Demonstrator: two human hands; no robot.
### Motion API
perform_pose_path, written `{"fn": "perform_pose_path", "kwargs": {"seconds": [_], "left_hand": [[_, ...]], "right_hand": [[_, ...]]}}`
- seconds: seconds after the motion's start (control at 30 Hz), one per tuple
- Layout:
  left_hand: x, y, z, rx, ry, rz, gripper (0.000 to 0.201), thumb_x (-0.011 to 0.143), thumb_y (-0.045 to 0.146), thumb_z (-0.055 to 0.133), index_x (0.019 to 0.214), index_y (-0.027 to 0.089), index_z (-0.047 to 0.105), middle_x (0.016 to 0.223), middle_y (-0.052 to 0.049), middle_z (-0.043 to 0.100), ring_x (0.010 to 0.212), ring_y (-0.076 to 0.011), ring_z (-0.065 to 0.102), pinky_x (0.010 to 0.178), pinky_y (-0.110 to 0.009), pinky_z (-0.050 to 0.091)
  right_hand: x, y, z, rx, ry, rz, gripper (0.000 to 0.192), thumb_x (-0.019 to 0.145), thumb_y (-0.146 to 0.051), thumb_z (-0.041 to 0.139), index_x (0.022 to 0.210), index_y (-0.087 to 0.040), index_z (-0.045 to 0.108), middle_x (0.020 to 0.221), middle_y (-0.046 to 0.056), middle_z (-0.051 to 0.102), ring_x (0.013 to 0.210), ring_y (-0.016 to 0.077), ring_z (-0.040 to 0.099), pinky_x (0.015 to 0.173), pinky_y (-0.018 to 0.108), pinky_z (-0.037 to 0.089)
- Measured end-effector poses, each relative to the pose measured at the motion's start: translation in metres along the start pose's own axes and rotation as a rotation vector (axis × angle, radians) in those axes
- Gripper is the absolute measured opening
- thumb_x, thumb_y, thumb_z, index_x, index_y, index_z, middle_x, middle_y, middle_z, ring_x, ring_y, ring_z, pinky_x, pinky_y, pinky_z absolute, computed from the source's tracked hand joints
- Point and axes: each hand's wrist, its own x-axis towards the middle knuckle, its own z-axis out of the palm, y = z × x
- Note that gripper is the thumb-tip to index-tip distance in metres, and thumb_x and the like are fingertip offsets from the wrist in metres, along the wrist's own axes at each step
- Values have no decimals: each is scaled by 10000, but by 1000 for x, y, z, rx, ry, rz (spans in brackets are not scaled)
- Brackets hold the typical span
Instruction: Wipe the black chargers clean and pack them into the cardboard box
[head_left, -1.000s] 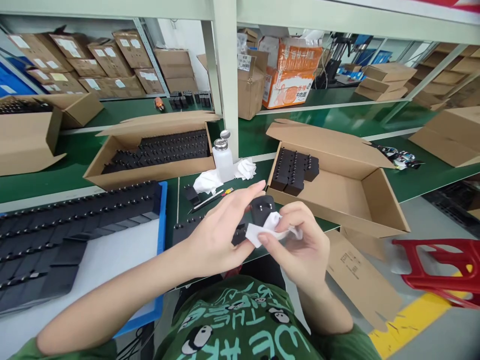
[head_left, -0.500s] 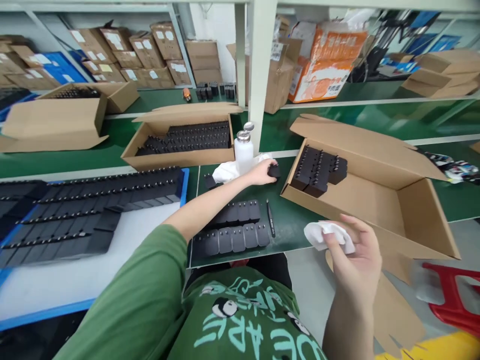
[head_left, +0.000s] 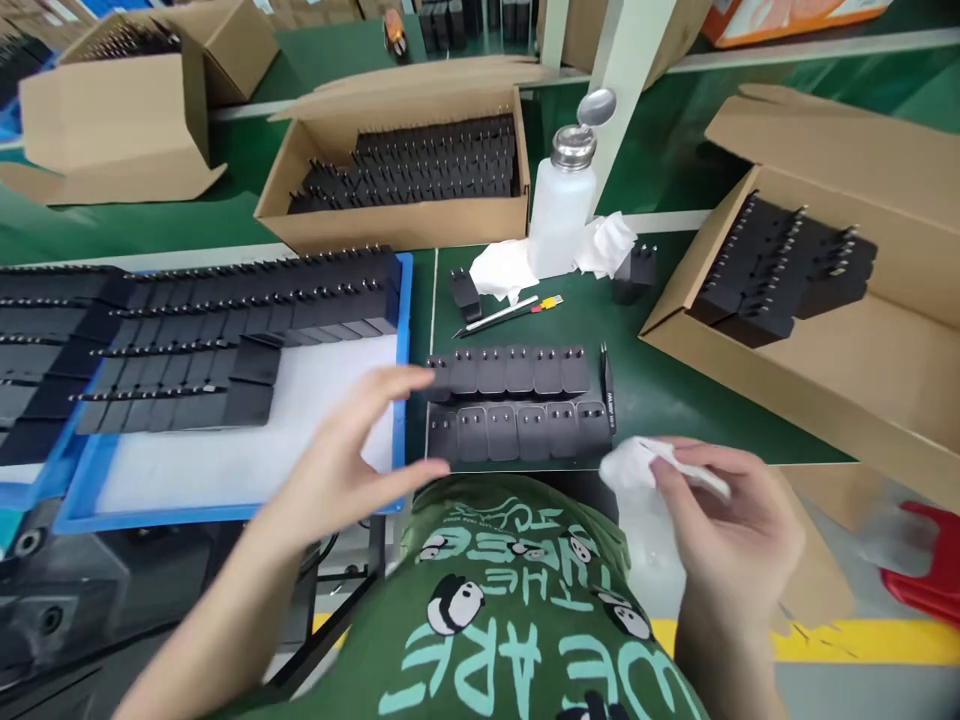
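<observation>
Head view shows your left hand (head_left: 352, 455) open, fingers spread, empty, hovering over the near edge of the blue tray (head_left: 225, 512), fingertips just beside the left end of the two rows of black chargers (head_left: 517, 405) lying on the green bench (head_left: 660, 385). Your right hand (head_left: 731, 520) pinches a crumpled white cloth (head_left: 637, 462) at the bench's front edge, just right of those rows. Behind them stand a white bottle (head_left: 559, 210), more cloths, a lone charger (head_left: 634, 275) and a pen. An open cardboard box (head_left: 825, 370) with stacked chargers sits to the right.
</observation>
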Motion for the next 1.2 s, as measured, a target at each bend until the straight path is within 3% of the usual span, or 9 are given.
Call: {"fn": "perform_pose_path", "kwargs": {"seconds": [0.13,0.27,0.37,0.47,0.53,0.67,0.73,0.87,1.2], "left_hand": [[-40,-27,46,79,-17,-114,738,835,401,745,1457,268,371,1378,-110,524,1259,-273,535,1059,-452,499],[-34,-33,66,112,111,-41,574,866,269,716,1382,252,464,1295,-93,559,1195,-243,572,1036,-392,516],[-31,-34,64,119,138,5,520,878,205,675,1362,242,488,1244,-98,551,1153,-249,582,993,-384,538],[-33,-36,63,121,130,23,531,892,75,527,1390,252,475,1206,-101,519,1117,-237,583,938,-362,554],[-33,-38,64,135,135,31,547,897,84,526,1411,257,459,1185,-102,515,1095,-237,579,917,-361,555],[-32,-40,66,143,155,34,612,868,256,701,1425,260,448,1161,-97,524,1066,-252,573,911,-382,552],[-31,-40,66,130,163,29,619,855,271,723,1415,256,458,1155,-92,524,1058,-244,574,910,-370,549],[-29,-39,66,126,164,35,605,850,244,727,1399,224,473,1141,-92,531,1067,-236,568,909,-337,539],[-32,-42,66,117,180,78,590,874,192,681,1419,236,458,1157,-92,531,1066,-237,570,921,-348,533]], "right_hand": [[-4,7,31,-436,-162,-590,401,821,62,577,1102,-204,684,1102,81,733,1002,221,683,873,378,582],[-24,0,66,-472,-218,-742,397,850,63,543,1213,-72,626,1130,172,714,1091,256,662,905,405,588],[-34,-19,101,-358,-401,-872,319,877,-1,556,1185,-35,632,1126,185,711,1105,278,657,912,406,591],[-31,-36,120,-86,-614,-864,306,890,5,507,1141,-100,647,1090,118,733,1032,215,682,885,337,603],[-25,-41,111,129,-666,-640,332,901,4,464,1132,-156,641,1080,73,737,989,168,690,845,309,616],[-15,-31,60,-57,-309,-153,331,889,-38,507,1097,-245,662,1114,55,689,993,180,673,763,339,614],[-17,-21,43,-389,-151,-252,376,851,-13,536,1122,-236,671,1111,79,674,1008,220,643,793,382,590],[-27,-8,43,-791,-217,-551,458,820,-48,628,1272,-115,603,1142,166,656,1007,296,566,848,473,538],[-35,-38,117,-641,-450,-985,261,879,-25,547,1100,55,660,1071,247,673,860,255,595,718,372,536]]}}
